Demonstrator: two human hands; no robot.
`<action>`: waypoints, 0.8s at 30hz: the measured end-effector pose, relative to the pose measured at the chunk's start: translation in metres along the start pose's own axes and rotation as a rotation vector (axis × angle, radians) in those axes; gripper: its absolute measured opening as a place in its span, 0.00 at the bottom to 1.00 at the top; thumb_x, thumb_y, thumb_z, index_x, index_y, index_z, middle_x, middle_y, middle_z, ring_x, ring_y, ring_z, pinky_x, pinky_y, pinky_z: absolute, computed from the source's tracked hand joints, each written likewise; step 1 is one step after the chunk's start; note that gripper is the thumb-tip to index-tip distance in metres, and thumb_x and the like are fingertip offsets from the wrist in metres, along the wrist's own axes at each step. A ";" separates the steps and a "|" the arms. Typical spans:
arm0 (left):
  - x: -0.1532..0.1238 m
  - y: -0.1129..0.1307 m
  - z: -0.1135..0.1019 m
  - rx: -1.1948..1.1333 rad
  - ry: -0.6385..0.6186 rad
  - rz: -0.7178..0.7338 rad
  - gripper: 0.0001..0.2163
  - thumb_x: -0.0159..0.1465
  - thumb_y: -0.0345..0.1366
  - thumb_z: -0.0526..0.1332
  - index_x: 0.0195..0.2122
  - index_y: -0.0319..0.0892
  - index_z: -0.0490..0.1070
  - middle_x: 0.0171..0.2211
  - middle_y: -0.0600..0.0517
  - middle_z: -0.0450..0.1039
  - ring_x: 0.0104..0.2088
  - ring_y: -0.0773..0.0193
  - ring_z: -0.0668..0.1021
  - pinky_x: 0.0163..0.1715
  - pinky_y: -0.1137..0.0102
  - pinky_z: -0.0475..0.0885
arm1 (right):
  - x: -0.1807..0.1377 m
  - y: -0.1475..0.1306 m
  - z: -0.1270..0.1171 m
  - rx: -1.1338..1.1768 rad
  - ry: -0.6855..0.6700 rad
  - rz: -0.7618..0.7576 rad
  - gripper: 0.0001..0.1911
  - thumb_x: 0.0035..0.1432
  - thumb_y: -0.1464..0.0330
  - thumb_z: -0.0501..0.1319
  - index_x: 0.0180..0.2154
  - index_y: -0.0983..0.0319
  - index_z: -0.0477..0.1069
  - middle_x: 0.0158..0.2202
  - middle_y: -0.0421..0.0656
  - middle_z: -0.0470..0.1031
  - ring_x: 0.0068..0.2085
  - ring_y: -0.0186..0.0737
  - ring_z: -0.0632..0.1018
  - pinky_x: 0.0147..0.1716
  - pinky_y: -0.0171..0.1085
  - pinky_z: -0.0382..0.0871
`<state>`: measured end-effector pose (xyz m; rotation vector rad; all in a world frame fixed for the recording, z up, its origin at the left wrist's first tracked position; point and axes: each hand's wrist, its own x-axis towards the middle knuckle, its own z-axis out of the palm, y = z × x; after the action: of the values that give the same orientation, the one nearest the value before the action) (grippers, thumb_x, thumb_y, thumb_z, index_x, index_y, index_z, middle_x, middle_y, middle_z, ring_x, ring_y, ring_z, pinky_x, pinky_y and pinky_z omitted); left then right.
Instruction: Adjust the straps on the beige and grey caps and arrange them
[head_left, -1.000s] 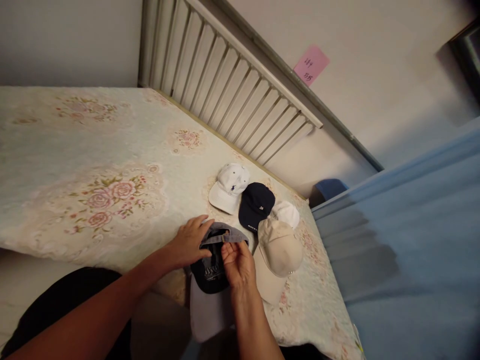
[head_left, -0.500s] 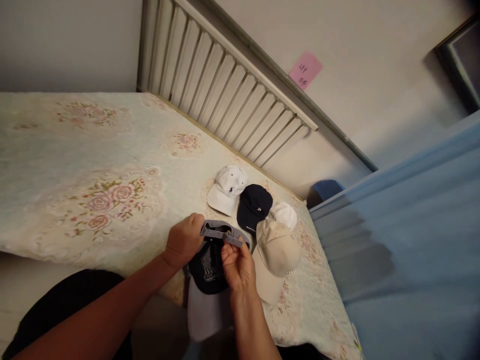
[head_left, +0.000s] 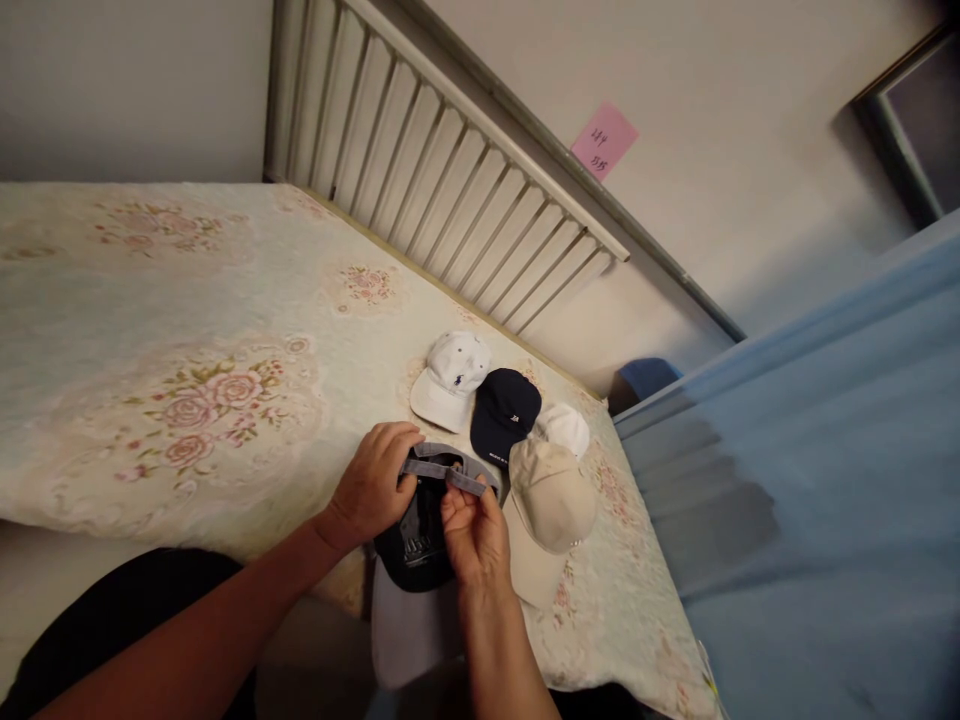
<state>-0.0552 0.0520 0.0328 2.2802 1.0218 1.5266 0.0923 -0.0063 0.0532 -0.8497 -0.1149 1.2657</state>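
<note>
A grey baseball cap [head_left: 409,625] hangs brim-down between my hands, its dark inside facing me. My left hand [head_left: 379,478] is closed on the left edge near the back strap. With thumb and fingers, my right hand [head_left: 474,525] pinches the strap's right part. The strap runs across the opening between both hands. Just beyond lie a white cap [head_left: 452,375] with a small dark logo and a navy cap [head_left: 506,412]. To the right, a beige cap [head_left: 556,500] partly covers another white cap [head_left: 566,428].
The caps lie on a bed with a floral cover [head_left: 247,300]. A white radiator [head_left: 450,180] lines the wall behind it. A blue curtain [head_left: 787,480] hangs at the right, near a blue object [head_left: 649,378] in the corner. A pink note [head_left: 604,140] is on the wall.
My left hand's fingers have shifted from a tight fist to a looser, more extended grip on the cap's edge. My right hand keeps its pinch. The view has shifted slightly.
</note>
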 end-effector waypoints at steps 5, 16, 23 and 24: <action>0.003 0.003 -0.005 -0.060 -0.104 0.093 0.14 0.58 0.30 0.59 0.46 0.39 0.66 0.46 0.44 0.68 0.50 0.53 0.67 0.52 0.54 0.64 | 0.000 0.001 0.002 -0.029 0.006 -0.017 0.03 0.54 0.72 0.62 0.33 0.63 0.70 0.31 0.43 0.80 0.32 0.34 0.80 0.27 0.29 0.73; 0.001 0.007 -0.006 -0.001 -0.110 0.210 0.11 0.62 0.30 0.57 0.46 0.40 0.69 0.44 0.45 0.74 0.45 0.55 0.71 0.46 0.58 0.65 | -0.004 0.007 0.004 -0.112 -0.077 -0.057 0.09 0.51 0.69 0.66 0.33 0.63 0.67 0.32 0.43 0.80 0.30 0.33 0.79 0.27 0.29 0.72; 0.001 0.007 -0.002 -0.022 -0.200 0.163 0.09 0.64 0.30 0.54 0.44 0.41 0.71 0.38 0.47 0.74 0.39 0.58 0.70 0.42 0.61 0.66 | -0.007 0.009 0.006 -0.174 -0.099 -0.094 0.10 0.49 0.69 0.67 0.30 0.62 0.66 0.27 0.39 0.77 0.28 0.32 0.78 0.23 0.28 0.69; 0.001 0.006 -0.002 -0.044 -0.219 0.158 0.09 0.64 0.30 0.54 0.43 0.41 0.71 0.37 0.47 0.74 0.39 0.58 0.70 0.42 0.61 0.65 | -0.007 0.009 0.006 -0.173 -0.099 -0.094 0.10 0.48 0.69 0.67 0.30 0.62 0.66 0.27 0.38 0.76 0.27 0.31 0.77 0.23 0.28 0.69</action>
<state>-0.0539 0.0480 0.0377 2.4806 0.7596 1.3005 0.0794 -0.0092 0.0547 -0.9188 -0.3442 1.2216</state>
